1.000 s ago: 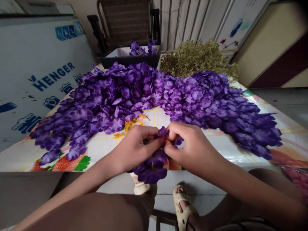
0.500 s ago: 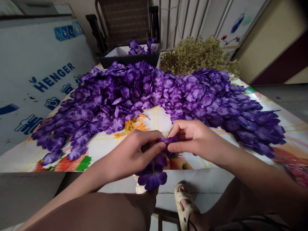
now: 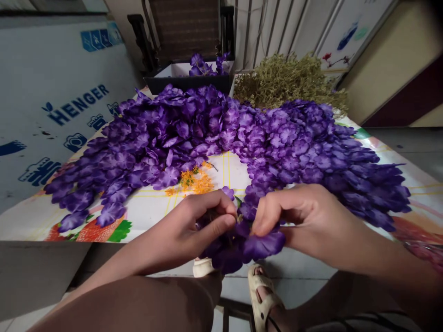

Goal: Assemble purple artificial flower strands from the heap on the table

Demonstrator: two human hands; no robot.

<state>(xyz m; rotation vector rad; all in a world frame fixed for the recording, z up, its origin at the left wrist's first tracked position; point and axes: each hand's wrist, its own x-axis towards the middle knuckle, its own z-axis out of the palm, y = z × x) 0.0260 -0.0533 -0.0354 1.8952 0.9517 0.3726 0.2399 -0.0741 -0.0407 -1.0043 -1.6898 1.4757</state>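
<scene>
Between my hands, over the table's front edge, is a purple artificial flower spray (image 3: 228,253) with several blooms and a bit of green stem. My left hand (image 3: 204,226) pinches the spray near its stem with thumb and forefinger. On the right, my right hand (image 3: 294,221) is closed on a purple petal piece (image 3: 265,244) at the spray's side; whether that piece is fixed to the stem I cannot tell. Just beyond my hands lie small orange flower bits (image 3: 197,180). A wide bank of purple petal pieces (image 3: 284,138) curves across the table behind them.
A dark box (image 3: 187,84) with purple flowers in it stands at the back, before a chair (image 3: 187,27). Beside it is a heap of dry greenish stems (image 3: 290,80). A large printed carton (image 3: 69,92) flanks the left side. The tablecloth (image 3: 235,170) has a fruit print.
My right hand has shifted right and lower, now gripping a petal piece at the spray's side. The spray is turned, with more blooms showing. My left hand keeps its pinch.
</scene>
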